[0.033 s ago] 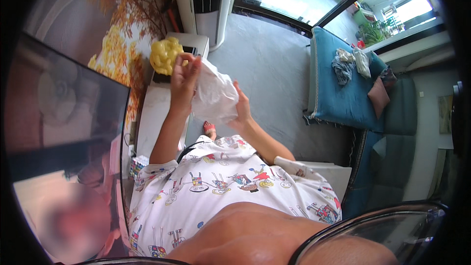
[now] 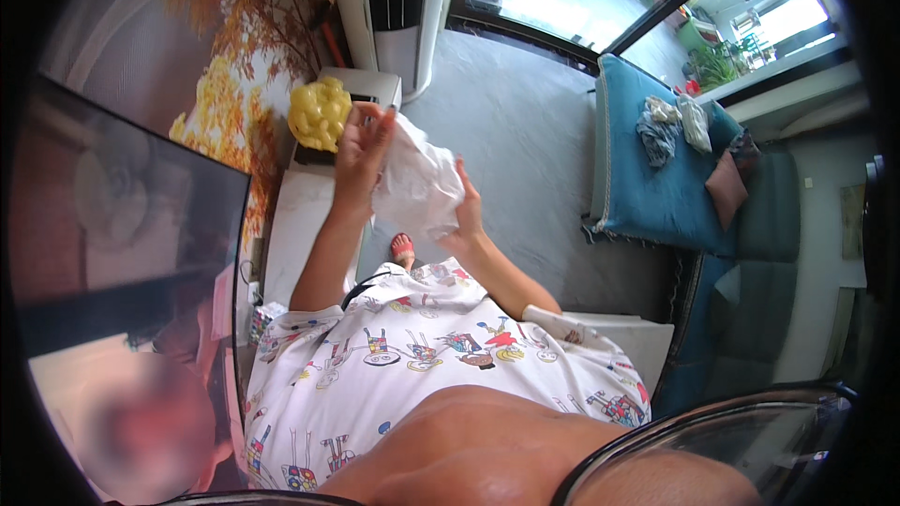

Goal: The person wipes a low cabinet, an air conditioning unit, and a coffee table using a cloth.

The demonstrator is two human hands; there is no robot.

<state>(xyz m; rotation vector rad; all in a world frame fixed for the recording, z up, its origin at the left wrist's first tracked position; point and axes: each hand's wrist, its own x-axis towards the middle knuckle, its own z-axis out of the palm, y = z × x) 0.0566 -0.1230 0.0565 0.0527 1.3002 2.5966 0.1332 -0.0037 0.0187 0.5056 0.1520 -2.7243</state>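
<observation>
A thin, crumpled white sheet (image 2: 412, 189), either tissue or light cloth, is held up before me between my two hands. My left hand (image 2: 361, 157) pinches its upper left edge, thumb against fingers. At the lower right side, my right hand (image 2: 466, 214) grips the opposite edge, its thumb up and its other fingers partly hidden behind the sheet. Just beyond my left hand a shiny yellow, lumpy ornament (image 2: 319, 114) stands on the far end of a low white cabinet (image 2: 305, 201).
A large dark screen (image 2: 141, 187) rises close on my left. To the right is a blue sofa (image 2: 637, 201) with clothes (image 2: 659, 136) and a pink cushion (image 2: 726, 189). Grey floor (image 2: 525, 122) runs to a glass door at the back. A white tabletop (image 2: 623, 347) stands beside my right elbow.
Both hands and the white sheet sit very slightly further right in the picture. My grip looks the same, and the whole view has shifted a little.
</observation>
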